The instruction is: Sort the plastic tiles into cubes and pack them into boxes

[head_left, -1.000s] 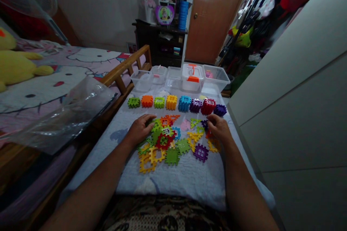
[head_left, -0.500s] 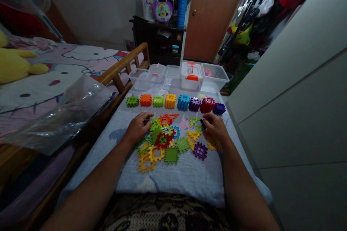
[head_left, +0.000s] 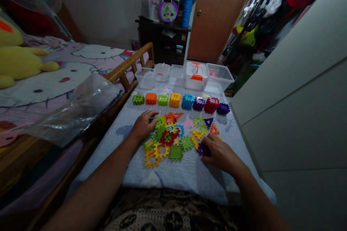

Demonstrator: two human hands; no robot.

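The right hand [head_left: 215, 149] curls over a purple tile [head_left: 201, 149], its hold unclear; the left hand [head_left: 145, 125] is loosely open beside a green tile [head_left: 160, 121].

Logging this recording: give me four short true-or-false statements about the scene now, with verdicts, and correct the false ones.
1. The right hand is at the purple square piece, hiding part of it. True.
2. The left hand holds the plastic bag. False: it is beside a lime-green piece.
3. The blue stack stands between the yellow stack and a purple stack. True.
4. The orange-handled box is on the near side of the blue stack. False: it stands beyond that stack.
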